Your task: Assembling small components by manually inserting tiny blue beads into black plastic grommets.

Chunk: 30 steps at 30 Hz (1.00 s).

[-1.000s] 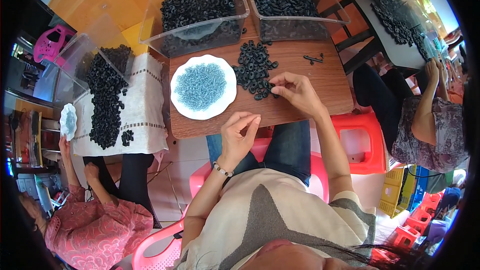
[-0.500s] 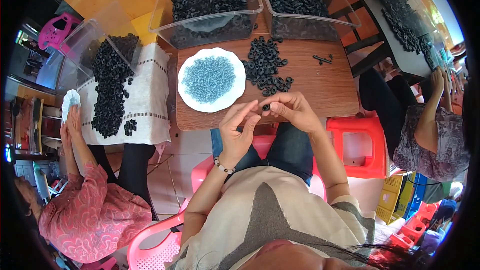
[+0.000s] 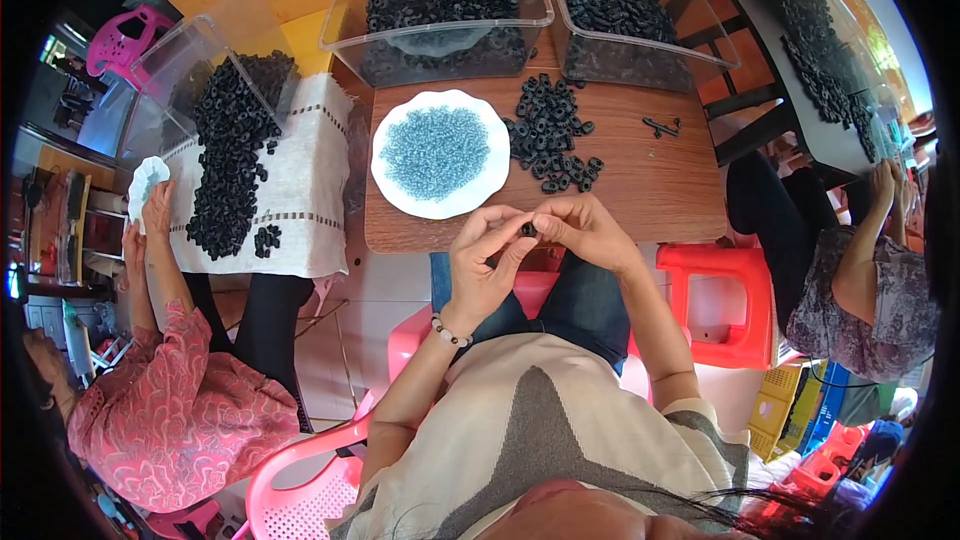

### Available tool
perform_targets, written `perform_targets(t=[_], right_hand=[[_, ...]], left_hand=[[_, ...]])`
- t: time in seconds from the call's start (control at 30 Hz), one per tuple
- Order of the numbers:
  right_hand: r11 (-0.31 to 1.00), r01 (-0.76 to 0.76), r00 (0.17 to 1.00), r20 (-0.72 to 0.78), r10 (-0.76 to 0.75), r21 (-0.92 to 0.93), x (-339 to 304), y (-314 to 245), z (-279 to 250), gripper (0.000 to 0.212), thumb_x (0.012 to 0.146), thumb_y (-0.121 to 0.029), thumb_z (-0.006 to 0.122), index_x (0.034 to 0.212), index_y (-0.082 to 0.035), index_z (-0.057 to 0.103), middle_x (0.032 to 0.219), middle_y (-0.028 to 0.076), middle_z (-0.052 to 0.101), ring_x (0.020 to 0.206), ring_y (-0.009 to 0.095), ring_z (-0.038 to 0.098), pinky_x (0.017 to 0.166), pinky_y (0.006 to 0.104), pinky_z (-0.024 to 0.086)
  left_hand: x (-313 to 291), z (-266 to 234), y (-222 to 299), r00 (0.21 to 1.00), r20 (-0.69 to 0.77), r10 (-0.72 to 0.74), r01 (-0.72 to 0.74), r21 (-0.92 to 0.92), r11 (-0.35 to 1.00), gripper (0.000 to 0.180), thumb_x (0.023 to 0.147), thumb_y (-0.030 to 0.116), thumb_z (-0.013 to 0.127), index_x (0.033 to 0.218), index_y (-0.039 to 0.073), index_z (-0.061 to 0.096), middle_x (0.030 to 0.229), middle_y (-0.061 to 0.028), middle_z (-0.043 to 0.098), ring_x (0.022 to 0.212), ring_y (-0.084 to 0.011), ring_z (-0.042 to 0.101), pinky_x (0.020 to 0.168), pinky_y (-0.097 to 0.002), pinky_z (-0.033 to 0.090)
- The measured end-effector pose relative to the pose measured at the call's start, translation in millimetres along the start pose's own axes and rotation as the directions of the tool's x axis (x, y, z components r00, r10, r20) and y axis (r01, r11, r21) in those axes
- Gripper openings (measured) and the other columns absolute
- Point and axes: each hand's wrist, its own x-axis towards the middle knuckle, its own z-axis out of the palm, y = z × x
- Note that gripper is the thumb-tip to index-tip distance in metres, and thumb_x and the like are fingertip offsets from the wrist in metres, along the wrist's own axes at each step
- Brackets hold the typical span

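Over the table's near edge, my left hand point(image 3: 482, 265) and my right hand point(image 3: 592, 232) meet at the fingertips. A small black oval part point(image 3: 528, 229) with a hole is pinched between them, mostly covered by the fingers. Beyond my left hand stands a white scalloped plate point(image 3: 505, 162) filled with small blue-grey translucent beads point(image 3: 435, 153). A loose pile of similar black parts point(image 3: 550, 130) lies on the brown table point(image 3: 655, 185), just beyond my right hand. Whether a bead sits in the held part is too small to tell.
Two clear bins point(image 3: 345, 43) point(image 3: 700, 53) of black parts stand at the table's back. Thin black pieces point(image 3: 661, 127) lie at the right. Co-workers sit at the left point(image 3: 190, 390) and right point(image 3: 860, 285). A red stool point(image 3: 715, 340) is beside my right arm.
My left fingertips have closed in on the black part, which was in my right fingers. The whole view has shifted slightly, and the left co-worker's hands have moved at their small white plate.
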Motion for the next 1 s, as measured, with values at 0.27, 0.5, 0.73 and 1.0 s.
perform_targets(t=[0.27,0.5,0.73,1.0], right_hand=[[0.723,0.131,0.912,-0.203,-0.356,-0.679,73,-9,-2,0.016,0.093,-0.012,0.075,0.105,-0.002,0.077,0.09,0.008,0.072,0.077,0.015,0.063,0.064,0.03,0.051],[0.436,0.25,0.866,-0.002,-0.5,-0.865,121,-4,9,0.022,0.085,-0.004,0.074,0.106,-0.011,0.079,0.101,0.012,0.07,0.1,0.035,0.059,0.094,0.044,0.05],[0.304,0.274,0.889,0.12,-0.441,-0.913,134,-5,8,0.021,0.084,-0.007,0.077,0.105,-0.011,0.079,0.1,0.01,0.071,0.099,0.032,0.059,0.087,0.0431,0.052],[0.842,0.093,0.973,-0.132,-0.191,-0.531,129,-15,9,0.019,0.096,-0.014,0.073,0.11,-0.002,0.077,0.095,0.006,0.077,0.088,0.015,0.067,0.079,0.0329,0.052]], left_hand=[[-16,6,-12,0.929,-0.125,-0.349,0.267,-0.426,0.864,0.03,0.102,0.011,0.068,0.129,-0.004,0.067,0.119,-0.0111,0.072,0.098,-0.0123,0.07,0.083,-0.025,0.057],[-19,1,-15,0.945,-0.134,-0.297,0.244,-0.311,0.919,0.029,0.102,0.007,0.067,0.128,-0.004,0.068,0.111,-0.0098,0.072,0.09,-0.009,0.068,0.081,-0.0234,0.054],[-15,-1,-14,0.957,-0.119,-0.266,0.24,-0.195,0.951,0.025,0.098,0.007,0.07,0.121,-0.004,0.072,0.098,-0.0072,0.074,0.084,-0.007,0.065,0.076,-0.0228,0.052],[-10,-7,-14,0.944,-0.144,-0.297,0.254,-0.257,0.932,0.025,0.099,0.007,0.069,0.123,-0.003,0.071,0.102,-0.0054,0.073,0.083,-0.0064,0.062,0.075,-0.0231,0.051]])
